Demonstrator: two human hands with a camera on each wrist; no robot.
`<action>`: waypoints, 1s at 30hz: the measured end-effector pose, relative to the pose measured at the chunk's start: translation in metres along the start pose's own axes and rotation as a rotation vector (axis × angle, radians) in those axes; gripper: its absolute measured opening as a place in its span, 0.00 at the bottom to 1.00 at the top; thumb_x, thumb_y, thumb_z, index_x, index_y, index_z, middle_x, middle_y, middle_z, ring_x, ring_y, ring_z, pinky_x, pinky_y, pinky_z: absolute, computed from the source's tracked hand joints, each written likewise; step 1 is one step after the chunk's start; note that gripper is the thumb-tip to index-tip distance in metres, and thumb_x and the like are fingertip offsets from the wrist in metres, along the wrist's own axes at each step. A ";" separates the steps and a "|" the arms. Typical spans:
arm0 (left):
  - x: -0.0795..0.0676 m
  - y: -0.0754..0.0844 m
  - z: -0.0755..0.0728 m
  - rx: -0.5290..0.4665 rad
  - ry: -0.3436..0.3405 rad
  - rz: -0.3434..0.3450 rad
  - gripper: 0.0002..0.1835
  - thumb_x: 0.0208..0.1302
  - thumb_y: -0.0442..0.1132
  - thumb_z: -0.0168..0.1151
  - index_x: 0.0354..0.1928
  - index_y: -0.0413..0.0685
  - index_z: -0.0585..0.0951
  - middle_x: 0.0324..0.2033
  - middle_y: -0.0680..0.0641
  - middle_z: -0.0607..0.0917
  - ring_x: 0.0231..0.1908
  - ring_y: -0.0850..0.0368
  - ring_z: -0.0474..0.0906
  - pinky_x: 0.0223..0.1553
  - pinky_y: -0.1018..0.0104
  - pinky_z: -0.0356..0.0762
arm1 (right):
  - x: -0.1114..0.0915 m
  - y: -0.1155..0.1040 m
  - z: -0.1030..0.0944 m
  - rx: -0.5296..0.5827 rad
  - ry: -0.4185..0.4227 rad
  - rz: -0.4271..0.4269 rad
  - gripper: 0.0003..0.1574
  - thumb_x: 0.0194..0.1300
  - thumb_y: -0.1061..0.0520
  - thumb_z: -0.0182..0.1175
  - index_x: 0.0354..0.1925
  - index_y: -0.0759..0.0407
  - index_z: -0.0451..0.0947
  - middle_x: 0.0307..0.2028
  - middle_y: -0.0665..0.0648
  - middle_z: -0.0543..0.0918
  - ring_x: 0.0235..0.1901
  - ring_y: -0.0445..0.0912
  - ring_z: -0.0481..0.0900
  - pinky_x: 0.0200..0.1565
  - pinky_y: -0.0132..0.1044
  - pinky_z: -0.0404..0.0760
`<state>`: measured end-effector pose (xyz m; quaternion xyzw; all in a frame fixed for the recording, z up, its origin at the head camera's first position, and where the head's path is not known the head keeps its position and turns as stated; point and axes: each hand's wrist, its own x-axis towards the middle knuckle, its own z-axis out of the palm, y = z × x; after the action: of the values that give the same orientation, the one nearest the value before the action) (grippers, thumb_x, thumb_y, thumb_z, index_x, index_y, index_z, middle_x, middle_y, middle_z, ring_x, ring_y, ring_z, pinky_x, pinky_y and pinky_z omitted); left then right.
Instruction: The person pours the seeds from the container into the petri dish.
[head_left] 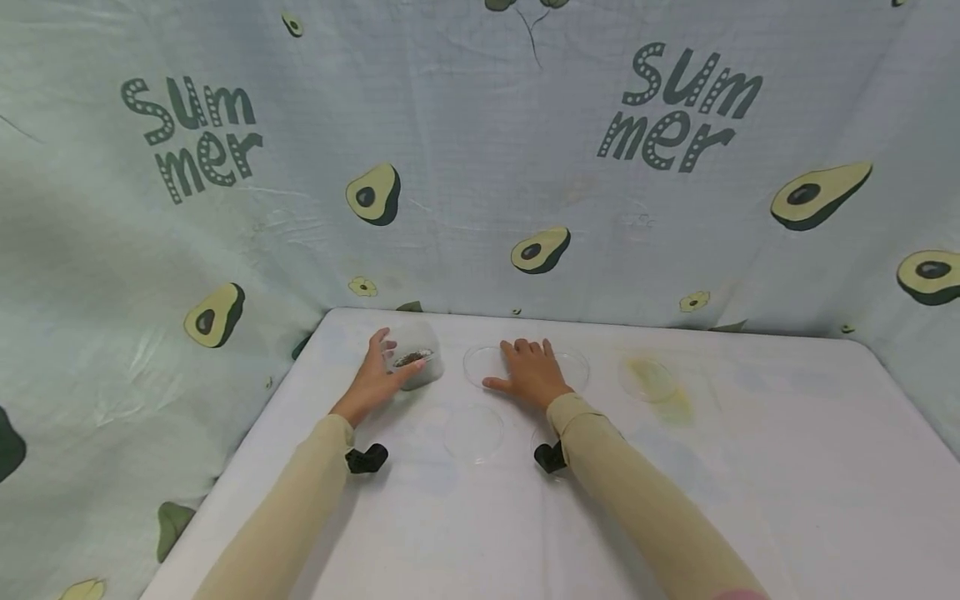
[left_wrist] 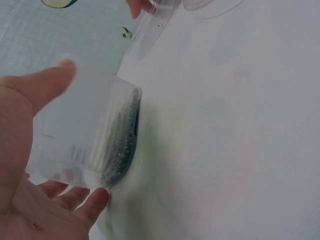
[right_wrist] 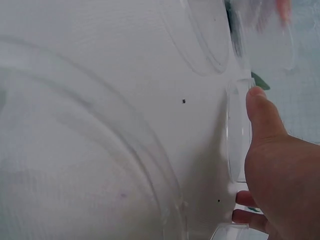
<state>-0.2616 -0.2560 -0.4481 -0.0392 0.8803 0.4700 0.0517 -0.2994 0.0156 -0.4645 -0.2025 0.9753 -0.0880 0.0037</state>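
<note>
My left hand [head_left: 372, 382] grips a translucent plastic container [head_left: 420, 379] at the table's far left. In the left wrist view, thumb and fingers lie on opposite sides of the container [left_wrist: 82, 130], which has dark, grainy contents low inside it. Farther right, my right hand [head_left: 534, 375] rests over a clear, shallow round dish [head_left: 476, 367], its fingers spread and the thumb reaching left. The right wrist view has the thumb at one end of this dish [right_wrist: 239, 130] and the fingertips near the other. Whether they press on it is hard to tell.
Another clear dish [head_left: 577, 371] lies just right of my right hand. More clear round dishes lie nearer, one between my forearms [head_left: 474, 435], and another at the right [head_left: 651, 381] by a yellowish stain. A printed cloth [head_left: 450, 150] hangs behind the white table [head_left: 787, 483].
</note>
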 end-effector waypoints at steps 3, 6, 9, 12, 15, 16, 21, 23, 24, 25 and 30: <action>0.001 -0.003 0.000 -0.023 0.010 -0.002 0.58 0.58 0.50 0.69 0.75 0.58 0.34 0.73 0.38 0.53 0.72 0.38 0.54 0.69 0.43 0.59 | -0.001 -0.002 -0.003 -0.014 -0.007 0.003 0.52 0.59 0.26 0.56 0.69 0.56 0.63 0.64 0.63 0.71 0.66 0.58 0.68 0.72 0.59 0.53; 0.001 -0.005 0.000 -0.030 0.022 0.003 0.58 0.58 0.44 0.71 0.75 0.59 0.35 0.73 0.38 0.55 0.69 0.36 0.59 0.67 0.43 0.62 | -0.001 -0.004 -0.004 -0.016 -0.003 0.010 0.51 0.59 0.26 0.57 0.69 0.56 0.64 0.64 0.63 0.71 0.65 0.58 0.68 0.72 0.59 0.55; 0.001 -0.005 0.001 -0.027 0.036 0.012 0.57 0.59 0.42 0.70 0.75 0.58 0.36 0.72 0.38 0.56 0.65 0.35 0.63 0.64 0.42 0.65 | -0.001 -0.004 -0.003 -0.029 0.001 0.014 0.51 0.59 0.26 0.56 0.68 0.56 0.63 0.64 0.63 0.71 0.65 0.58 0.68 0.71 0.57 0.56; 0.002 -0.004 0.003 -0.013 0.056 0.021 0.56 0.59 0.43 0.70 0.75 0.57 0.37 0.71 0.39 0.58 0.62 0.35 0.67 0.61 0.43 0.68 | -0.001 -0.003 -0.001 -0.034 0.012 0.013 0.51 0.59 0.26 0.56 0.68 0.56 0.64 0.63 0.63 0.72 0.64 0.57 0.69 0.70 0.57 0.59; 0.002 -0.002 0.006 -0.008 0.076 0.046 0.56 0.58 0.42 0.70 0.75 0.57 0.38 0.71 0.39 0.59 0.61 0.37 0.67 0.59 0.44 0.69 | -0.003 -0.003 -0.002 -0.029 0.015 0.015 0.50 0.59 0.27 0.57 0.67 0.56 0.65 0.62 0.63 0.72 0.64 0.57 0.69 0.70 0.57 0.60; 0.002 -0.001 0.007 -0.010 0.084 0.053 0.57 0.57 0.41 0.71 0.75 0.58 0.38 0.71 0.40 0.59 0.61 0.37 0.66 0.59 0.44 0.69 | -0.003 -0.004 -0.003 -0.029 0.013 0.017 0.50 0.59 0.27 0.57 0.67 0.56 0.65 0.62 0.62 0.72 0.64 0.57 0.69 0.70 0.56 0.59; 0.000 0.002 0.008 -0.014 0.099 0.095 0.57 0.57 0.39 0.71 0.75 0.55 0.38 0.70 0.40 0.59 0.68 0.39 0.59 0.64 0.44 0.66 | -0.004 -0.005 -0.003 -0.027 0.021 0.024 0.50 0.59 0.27 0.57 0.67 0.56 0.65 0.62 0.62 0.72 0.64 0.57 0.69 0.70 0.57 0.59; 0.000 0.003 0.008 -0.006 0.100 0.102 0.56 0.57 0.39 0.71 0.75 0.53 0.40 0.70 0.40 0.59 0.69 0.39 0.57 0.66 0.45 0.64 | -0.003 -0.005 -0.002 -0.032 0.017 0.028 0.51 0.59 0.26 0.57 0.68 0.55 0.64 0.63 0.62 0.72 0.65 0.57 0.69 0.71 0.57 0.58; -0.001 0.004 0.008 0.004 0.099 0.107 0.56 0.57 0.39 0.71 0.75 0.51 0.40 0.70 0.40 0.59 0.69 0.38 0.57 0.66 0.45 0.64 | -0.003 -0.005 -0.001 -0.033 0.019 0.030 0.51 0.59 0.26 0.57 0.68 0.55 0.64 0.63 0.62 0.72 0.65 0.57 0.69 0.71 0.58 0.58; -0.001 0.004 0.008 0.010 0.098 0.108 0.55 0.57 0.40 0.71 0.75 0.51 0.41 0.70 0.40 0.58 0.70 0.38 0.56 0.67 0.45 0.64 | -0.003 -0.005 -0.001 -0.036 0.015 0.033 0.51 0.59 0.26 0.56 0.68 0.55 0.64 0.63 0.62 0.71 0.65 0.57 0.68 0.71 0.58 0.57; 0.000 0.007 0.009 0.037 0.101 0.122 0.53 0.57 0.40 0.71 0.74 0.48 0.43 0.70 0.39 0.58 0.70 0.37 0.55 0.67 0.44 0.63 | -0.002 -0.004 0.000 -0.036 -0.002 0.048 0.52 0.59 0.25 0.56 0.69 0.54 0.63 0.64 0.61 0.70 0.66 0.57 0.67 0.71 0.60 0.54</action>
<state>-0.2618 -0.2450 -0.4475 -0.0084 0.8911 0.4532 -0.0207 -0.2961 0.0123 -0.4638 -0.1792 0.9813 -0.0704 0.0031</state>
